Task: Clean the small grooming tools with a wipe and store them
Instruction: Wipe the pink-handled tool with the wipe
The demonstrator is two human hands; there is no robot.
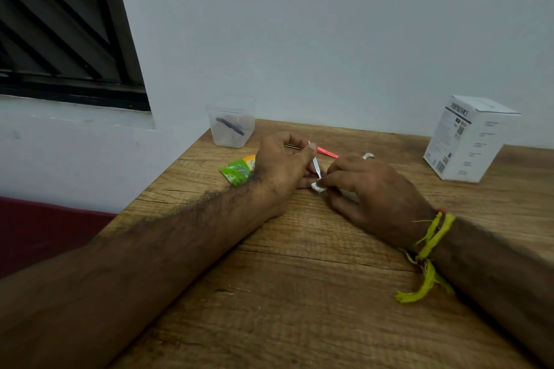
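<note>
My left hand [281, 165] pinches the upper end of a slim silver grooming tool [316, 165] that stands almost upright between both hands. My right hand [374, 192] presses a small white wipe [318, 187] around the tool's lower end. Behind the hands a thin tool with a pink-red handle [327, 153] lies flat on the wooden table [299, 278]. A clear plastic container [231, 126] stands at the table's far left corner with a dark tool [230, 126] inside. A torn green and orange wipe sachet [239, 169] lies partly hidden behind my left hand.
A white printed carton [467, 138] stands at the far right of the table. The wall runs right behind the table, and the table's left edge drops off beside a dark red surface [45, 234]. A yellow thread band [428, 252] circles my right wrist.
</note>
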